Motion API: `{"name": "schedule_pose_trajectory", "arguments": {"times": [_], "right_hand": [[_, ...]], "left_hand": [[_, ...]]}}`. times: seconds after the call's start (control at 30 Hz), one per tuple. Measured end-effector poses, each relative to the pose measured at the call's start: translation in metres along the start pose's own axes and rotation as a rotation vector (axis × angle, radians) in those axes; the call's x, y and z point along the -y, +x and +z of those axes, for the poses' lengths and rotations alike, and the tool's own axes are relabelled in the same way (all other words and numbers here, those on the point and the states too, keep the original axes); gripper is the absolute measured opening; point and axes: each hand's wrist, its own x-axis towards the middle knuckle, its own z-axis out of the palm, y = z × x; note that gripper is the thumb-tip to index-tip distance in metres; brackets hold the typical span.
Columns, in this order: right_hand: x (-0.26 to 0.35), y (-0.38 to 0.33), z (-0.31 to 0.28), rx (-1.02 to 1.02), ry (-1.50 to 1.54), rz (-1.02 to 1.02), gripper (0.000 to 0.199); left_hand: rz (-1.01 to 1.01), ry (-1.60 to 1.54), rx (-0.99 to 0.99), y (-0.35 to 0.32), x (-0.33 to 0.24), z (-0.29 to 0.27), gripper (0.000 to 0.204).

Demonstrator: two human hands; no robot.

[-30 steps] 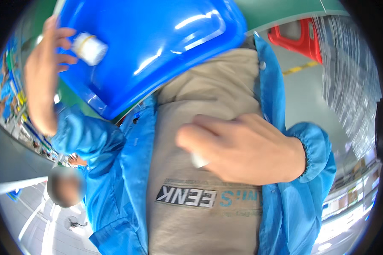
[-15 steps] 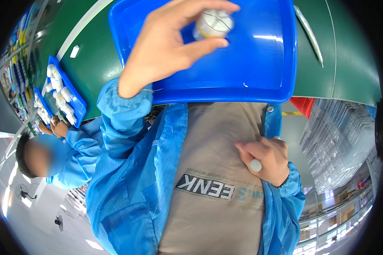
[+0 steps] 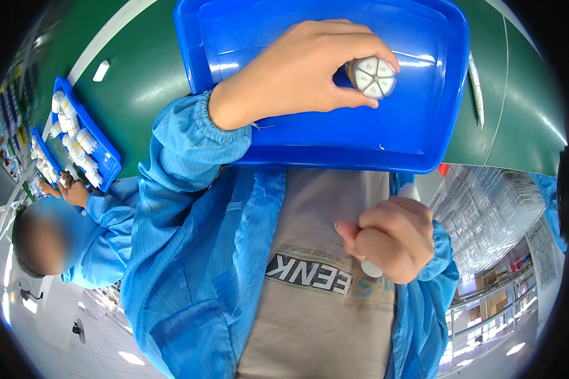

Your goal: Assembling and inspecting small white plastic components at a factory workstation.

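My left hand [image 3: 297, 74] reaches over a blue tray [image 3: 335, 159], with thumb and fingers closed around the side of a round bundle of white wedge-shaped pieces [image 3: 375, 78]. The bundle's end face is turned up, showing the wedges meeting in the middle; its far side is hidden by my fingers. In front of my torso, at the right, my right hand [image 3: 392, 243] is curled in a fist around a white rod [image 3: 372, 268]. Only the rod's two rounded ends stick out, one below the fist and one above it.
The tray rests on a green table [image 3: 133, 82]. A long white wrapped strip [image 3: 476, 91] lies right of it, a small white piece [image 3: 101, 71] to the left. At the far left a co-worker's hands [image 3: 69, 189] are beside blue trays [image 3: 112, 165] of white bundles. Stacked clear plastic [image 3: 487, 215] stands at right.
My left hand has moved right and slightly down over the tray with the bundle, whose end face now shows more squarely. My right hand keeps its grip on the rod. The view has shifted a little.
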Motion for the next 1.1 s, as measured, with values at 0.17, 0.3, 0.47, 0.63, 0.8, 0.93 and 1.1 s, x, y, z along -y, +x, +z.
{"name": "schedule_pose_trajectory", "arguments": {"times": [0.17, 0.3, 0.47, 0.63, 0.8, 0.93, 1.1], "right_hand": [[-0.026, 0.027, -0.063, 0.266, 0.722, 0.357, 0.018], [-0.039, 0.038, -0.039, -0.665, 0.367, 0.590, 0.026], [-0.082, 0.043, -0.054, -0.503, 0.608, 0.528, 0.037], [-0.088, 0.059, -0.040, -0.387, 0.735, 0.448, 0.046], [-0.091, 0.067, -0.028, -0.252, 0.809, 0.308, 0.042], [-0.095, 0.068, -0.020, -0.166, 0.856, 0.232, 0.040], [-0.103, 0.069, -0.010, -0.134, 1.067, 0.150, 0.045]], "left_hand": [[-0.060, 0.085, 0.067, -0.005, -0.002, -0.002, 0.047], [0.009, 0.118, 0.001, -0.009, 0.002, 0.007, 0.045], [-0.038, 0.116, 0.015, -0.010, 0.003, 0.002, 0.042], [-0.017, 0.041, 0.024, -0.018, 0.006, 0.001, 0.041], [-0.078, 0.051, 0.061, -0.019, 0.002, -0.001, 0.038], [-0.031, 0.067, 0.040, -0.019, 0.003, -0.001, 0.037], [0.021, 0.068, 0.019, -0.019, 0.006, 0.002, 0.036]]}}
